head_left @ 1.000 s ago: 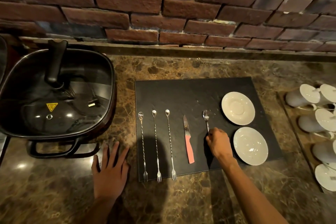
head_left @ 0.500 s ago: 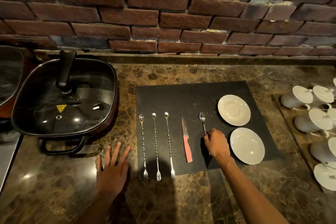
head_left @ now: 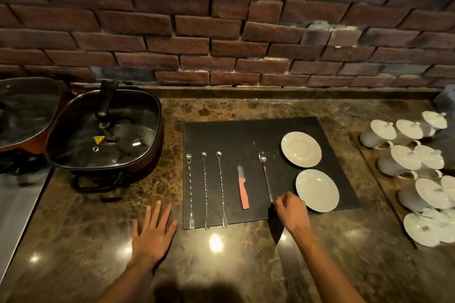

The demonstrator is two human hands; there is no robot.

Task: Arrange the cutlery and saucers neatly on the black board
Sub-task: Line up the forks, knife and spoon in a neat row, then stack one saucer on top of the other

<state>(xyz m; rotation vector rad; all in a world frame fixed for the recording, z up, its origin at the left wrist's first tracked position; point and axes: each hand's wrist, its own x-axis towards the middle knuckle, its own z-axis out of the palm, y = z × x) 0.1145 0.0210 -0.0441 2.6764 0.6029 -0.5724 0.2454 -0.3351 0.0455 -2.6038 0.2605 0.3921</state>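
While the left hand (head_left: 154,231) lies flat, fingers spread, on the counter (head_left: 246,265), the right hand (head_left: 291,209) pinches the spoon (head_left: 265,174) handle's near end. Just right of it on the black board (head_left: 246,135) sit two saucers (head_left: 317,190).

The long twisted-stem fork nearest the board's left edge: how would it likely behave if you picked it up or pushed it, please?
The leftmost fork looks like thin metal, so it is probably stiff and light. Its stem is narrow and twisted, so it may roll or pivot rather than slide straight on the black board. It lies flat, so lifting probably means pinching it by the sides.
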